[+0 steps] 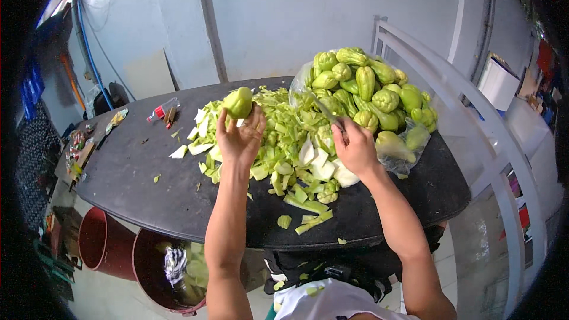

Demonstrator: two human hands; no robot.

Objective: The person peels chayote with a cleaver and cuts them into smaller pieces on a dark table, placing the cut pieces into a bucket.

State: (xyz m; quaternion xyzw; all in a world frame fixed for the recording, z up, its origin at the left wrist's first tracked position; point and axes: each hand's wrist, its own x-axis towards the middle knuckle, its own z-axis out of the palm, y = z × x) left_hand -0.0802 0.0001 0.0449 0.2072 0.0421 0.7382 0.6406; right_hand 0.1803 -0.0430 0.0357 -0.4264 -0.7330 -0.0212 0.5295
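Note:
A green chayote (238,102) rests in the fingers of my left hand (242,136), raised over the left part of the peel heap. My right hand (358,147) is closed round the handle of a knife (323,107), whose blade points up and to the left. Beneath both hands spreads a heap of green peelings (275,133), with pale cut pieces (321,166) near its front. A clear plastic bag (300,80) at the back right holds many whole chayotes (386,101). The knife's blade is apart from the chayote in my left hand.
The dark table (142,166) has a rounded front edge. A plastic bottle with a red label (162,110) lies at its left. Below stand two dark red tubs, one bare inside (102,243), one holding pale pieces in liquid (142,269). A white metal railing (474,98) runs along the right.

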